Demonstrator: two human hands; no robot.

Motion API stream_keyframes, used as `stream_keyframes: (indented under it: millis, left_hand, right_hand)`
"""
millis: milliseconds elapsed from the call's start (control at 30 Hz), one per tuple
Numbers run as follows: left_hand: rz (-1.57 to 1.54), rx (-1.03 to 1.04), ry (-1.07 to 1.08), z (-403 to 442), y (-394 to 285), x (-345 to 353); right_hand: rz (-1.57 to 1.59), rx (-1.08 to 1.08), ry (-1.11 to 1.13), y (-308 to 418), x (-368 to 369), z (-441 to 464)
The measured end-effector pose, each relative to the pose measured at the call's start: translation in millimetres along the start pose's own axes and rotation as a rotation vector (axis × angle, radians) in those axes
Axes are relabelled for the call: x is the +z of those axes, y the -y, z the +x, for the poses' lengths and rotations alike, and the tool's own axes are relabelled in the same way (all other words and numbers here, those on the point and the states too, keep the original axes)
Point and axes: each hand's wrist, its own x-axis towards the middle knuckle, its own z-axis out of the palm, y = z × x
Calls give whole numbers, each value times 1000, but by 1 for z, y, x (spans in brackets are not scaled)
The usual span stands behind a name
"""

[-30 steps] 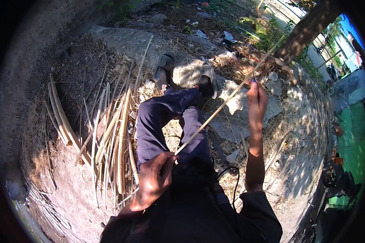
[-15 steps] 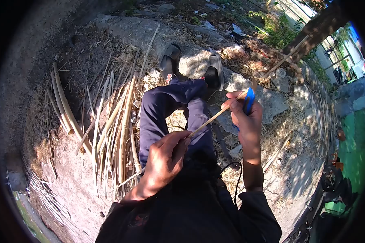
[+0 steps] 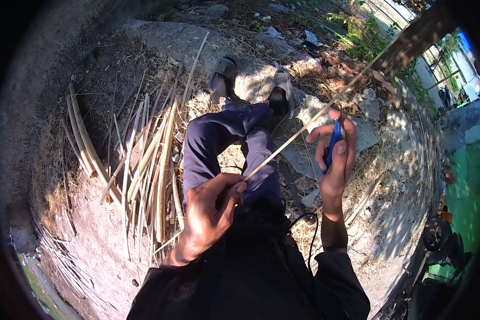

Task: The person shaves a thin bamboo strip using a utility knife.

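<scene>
My left hand (image 3: 210,210) is closed, pinching a long thin bamboo strip (image 3: 296,136) between thumb and fingers above my lap. From there the strip slants up and to the right, across the rocks towards the tree trunk. My right hand (image 3: 336,160) is closed around a blue utility knife (image 3: 334,143), held upright against the palm, with some fingers lifted away from it. The blade cannot be made out. A small gap separates the right fingertips from the strip, which passes just to their left.
A pile of split bamboo strips (image 3: 157,165) lies left of my legs (image 3: 202,149), with thicker curved pieces (image 3: 85,133) beyond. Rocks (image 3: 357,130) and dry grass are ahead and right. A tree trunk (image 3: 413,42) leans at upper right. A black cord (image 3: 316,229) hangs by my right forearm.
My right hand has come off the bamboo strip and moved slightly right and down, its fingers loosening around the knife. More of the strip's far length now shows. My left hand has barely moved.
</scene>
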Motion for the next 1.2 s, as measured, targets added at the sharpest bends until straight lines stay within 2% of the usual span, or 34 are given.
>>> stream_keyframes:
  millis: [100,233,400,633,933,1100,1200]
  left_hand:
    - [-28,-46,15,3,-2,1]
    - [-68,-65,18,2,1,6]
    - [-165,4,-55,0,10,16]
    - [-149,-43,-47,0,-4,16]
    - [-177,6,-43,-4,-4,13]
    - [-228,-23,19,-6,-10,9]
    - [-234,-26,14,-10,-2,10]
  right_hand:
    - [-33,-80,38,-2,0,-26]
    - [-615,-359,308,14,13,-39]
    - [-606,-380,301,9,20,-43]
    - [-607,-419,311,11,22,-45]
    - [-589,-453,331,13,20,-42]
    - [-609,-542,241,14,17,-40]
    - [-592,-517,218,15,14,-33]
